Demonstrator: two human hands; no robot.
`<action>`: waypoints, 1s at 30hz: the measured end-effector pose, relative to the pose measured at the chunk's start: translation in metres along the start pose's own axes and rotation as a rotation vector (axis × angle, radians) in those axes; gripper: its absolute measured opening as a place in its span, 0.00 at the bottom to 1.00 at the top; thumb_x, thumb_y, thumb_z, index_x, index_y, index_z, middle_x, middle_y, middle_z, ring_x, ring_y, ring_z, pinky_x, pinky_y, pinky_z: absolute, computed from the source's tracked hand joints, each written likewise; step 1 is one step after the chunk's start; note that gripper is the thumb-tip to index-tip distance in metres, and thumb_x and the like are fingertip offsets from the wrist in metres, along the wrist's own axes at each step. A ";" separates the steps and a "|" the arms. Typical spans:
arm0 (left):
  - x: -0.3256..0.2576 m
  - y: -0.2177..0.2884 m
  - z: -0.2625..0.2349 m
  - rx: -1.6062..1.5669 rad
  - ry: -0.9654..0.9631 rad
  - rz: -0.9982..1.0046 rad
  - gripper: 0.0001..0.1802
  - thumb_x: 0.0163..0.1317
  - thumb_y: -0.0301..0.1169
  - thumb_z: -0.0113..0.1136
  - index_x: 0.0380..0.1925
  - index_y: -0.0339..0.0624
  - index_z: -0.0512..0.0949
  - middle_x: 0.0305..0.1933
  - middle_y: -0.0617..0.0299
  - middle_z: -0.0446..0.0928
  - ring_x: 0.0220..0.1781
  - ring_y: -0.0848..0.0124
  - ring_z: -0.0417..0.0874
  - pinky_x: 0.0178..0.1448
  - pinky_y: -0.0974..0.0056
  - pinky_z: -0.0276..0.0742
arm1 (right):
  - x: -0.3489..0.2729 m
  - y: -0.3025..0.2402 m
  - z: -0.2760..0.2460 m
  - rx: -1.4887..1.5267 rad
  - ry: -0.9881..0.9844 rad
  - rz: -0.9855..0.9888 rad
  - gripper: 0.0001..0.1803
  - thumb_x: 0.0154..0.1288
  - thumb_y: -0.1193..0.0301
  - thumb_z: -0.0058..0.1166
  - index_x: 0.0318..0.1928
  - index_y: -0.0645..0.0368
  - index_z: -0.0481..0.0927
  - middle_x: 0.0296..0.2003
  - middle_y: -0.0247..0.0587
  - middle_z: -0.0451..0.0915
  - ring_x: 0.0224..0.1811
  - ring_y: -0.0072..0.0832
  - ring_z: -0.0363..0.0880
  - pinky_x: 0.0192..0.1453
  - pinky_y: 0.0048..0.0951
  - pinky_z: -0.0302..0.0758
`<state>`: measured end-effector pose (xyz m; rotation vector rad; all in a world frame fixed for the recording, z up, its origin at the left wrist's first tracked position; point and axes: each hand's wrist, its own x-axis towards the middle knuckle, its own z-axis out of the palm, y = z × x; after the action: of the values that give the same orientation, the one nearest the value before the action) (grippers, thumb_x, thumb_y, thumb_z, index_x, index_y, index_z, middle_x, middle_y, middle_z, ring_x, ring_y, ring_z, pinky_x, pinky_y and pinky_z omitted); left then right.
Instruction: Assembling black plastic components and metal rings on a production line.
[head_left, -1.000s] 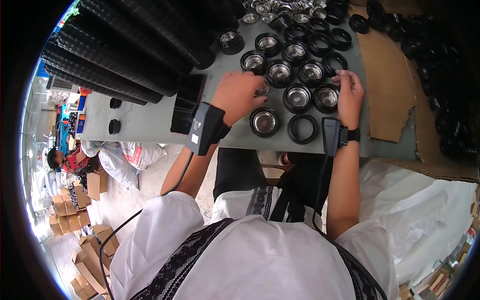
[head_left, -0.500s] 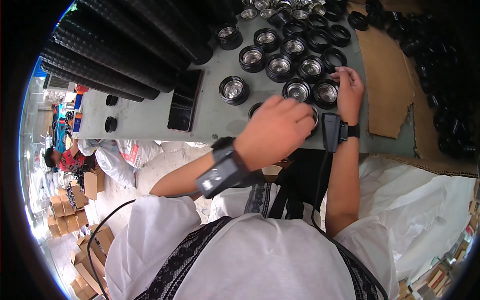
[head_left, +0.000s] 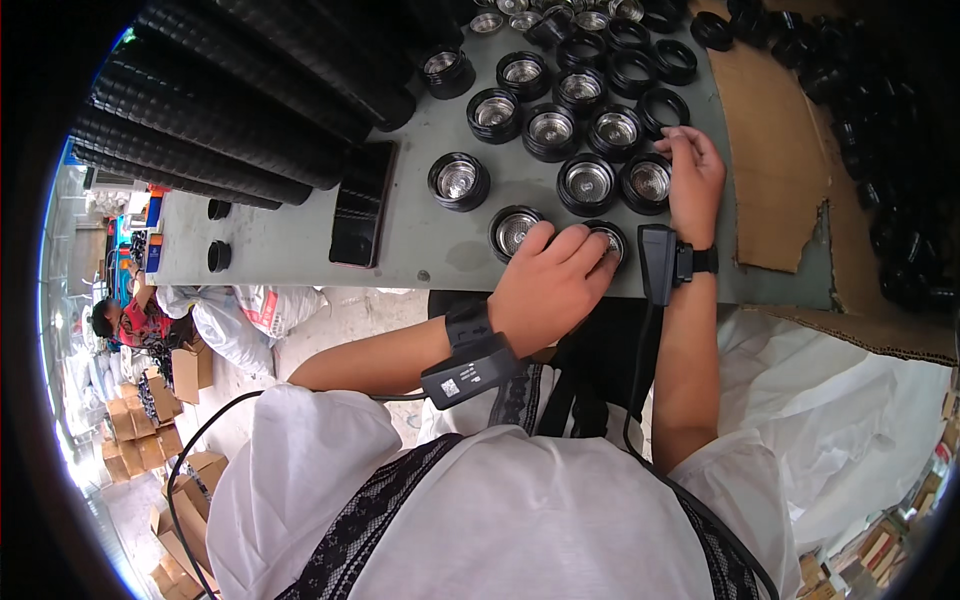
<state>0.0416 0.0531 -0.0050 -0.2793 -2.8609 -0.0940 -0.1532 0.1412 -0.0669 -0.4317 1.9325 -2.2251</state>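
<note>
My left hand (head_left: 550, 285) lies at the table's near edge, fingers bent over a black ring with a silver cup-shaped insert (head_left: 612, 236) and partly hiding it. Just to its left sits another black ring with a silver insert (head_left: 514, 230). My right hand (head_left: 697, 180) is farther right, its thumb and fingertips closed at the near rim of an empty black ring (head_left: 664, 110). A filled ring (head_left: 648, 182) stands right beside that hand. Several more filled rings (head_left: 551, 130) are spread before both hands.
Tall black ribbed stacks (head_left: 220, 130) lean at the left, beside a dark phone (head_left: 362, 205) lying on the grey table (head_left: 300, 262). Brown cardboard (head_left: 775, 150) covers the right side, with a heap of black rings (head_left: 880, 200) beyond. Loose silver inserts (head_left: 487, 22) lie at the back.
My left hand has moved slightly down and left, uncovering the filled ring beside it, and its fingers now rest on the near ring. My right hand stays at the empty ring.
</note>
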 end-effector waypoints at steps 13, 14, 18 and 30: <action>-0.002 -0.001 0.009 -0.045 -0.159 -0.039 0.12 0.47 0.31 0.57 0.35 0.44 0.77 0.31 0.64 0.68 0.21 0.72 0.77 0.26 0.67 0.70 | -0.002 -0.001 0.003 -0.024 -0.004 0.008 0.09 0.64 0.71 0.48 0.38 0.65 0.76 0.29 0.36 0.79 0.33 0.19 0.75 0.41 0.19 0.68; 0.000 0.000 0.011 -0.049 -0.152 -0.050 0.11 0.47 0.31 0.57 0.33 0.44 0.76 0.31 0.64 0.68 0.21 0.71 0.77 0.25 0.66 0.71 | 0.000 0.000 0.001 -0.030 -0.009 0.003 0.09 0.64 0.71 0.48 0.38 0.65 0.76 0.29 0.36 0.79 0.34 0.19 0.75 0.41 0.19 0.68; 0.003 0.000 0.013 -0.078 -0.162 -0.092 0.12 0.45 0.33 0.61 0.30 0.44 0.75 0.33 0.63 0.69 0.22 0.69 0.78 0.24 0.65 0.72 | 0.001 0.002 0.002 -0.033 -0.024 -0.004 0.10 0.64 0.71 0.48 0.38 0.66 0.76 0.30 0.36 0.79 0.34 0.19 0.75 0.42 0.19 0.68; -0.033 -0.033 -0.003 -0.192 0.030 -0.287 0.17 0.46 0.27 0.61 0.40 0.49 0.77 0.46 0.64 0.71 0.50 0.62 0.71 0.50 0.57 0.62 | 0.000 -0.003 0.001 -0.053 -0.022 0.014 0.10 0.64 0.71 0.48 0.39 0.67 0.77 0.30 0.37 0.79 0.35 0.19 0.75 0.42 0.19 0.68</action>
<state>0.0673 0.0145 -0.0118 0.0982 -2.8448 -0.4246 -0.1527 0.1411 -0.0640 -0.4458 1.9809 -2.1559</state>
